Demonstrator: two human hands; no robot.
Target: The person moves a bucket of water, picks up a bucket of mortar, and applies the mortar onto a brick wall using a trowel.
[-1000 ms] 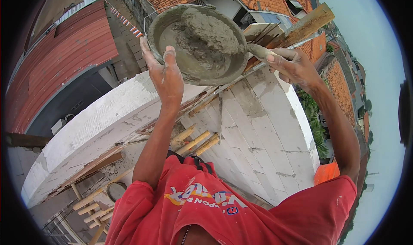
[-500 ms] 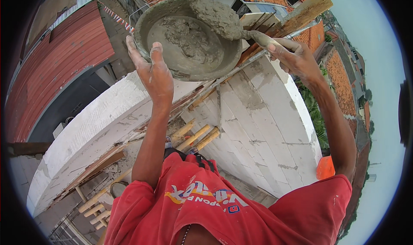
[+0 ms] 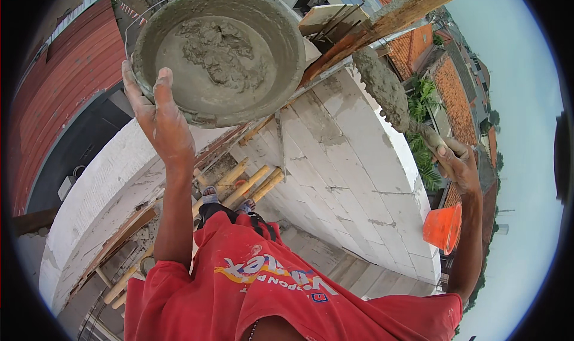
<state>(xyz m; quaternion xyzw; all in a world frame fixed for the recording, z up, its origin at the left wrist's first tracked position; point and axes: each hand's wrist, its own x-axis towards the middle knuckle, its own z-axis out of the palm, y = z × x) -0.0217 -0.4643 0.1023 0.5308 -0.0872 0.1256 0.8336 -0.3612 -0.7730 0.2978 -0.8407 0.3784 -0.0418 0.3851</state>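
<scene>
A round grey bucket [image 3: 288, 60] with a thin wire handle is tilted toward me at the upper left. Wet mortar [image 3: 221, 51] is heaped in its middle. My left hand [image 3: 164, 128] grips the bucket's near left side, thumb up by the rim and fingers behind it. Off to the right, my right hand [image 3: 459, 164] is closed round the handle of a trowel [image 3: 382, 90]. Grey mortar coats the trowel's blade, which is above the top edge of the white block wall [image 3: 359, 167], apart from the bucket; whether it touches the wall I cannot tell.
An orange tub [image 3: 442, 228] is at the wall's right end, near my right forearm. A wooden beam [image 3: 382, 27] slants across the top. My feet [image 3: 245, 206] are far below by bamboo poles [image 3: 248, 185]. Another white wall [image 3: 98, 203] curves along the left; tiled roofs lie beyond.
My right hand has carried the loaded trowel from over the bucket's rim, right and down, to above the wall. The bucket and my left hand have shifted left in view; the orange tub shows more.
</scene>
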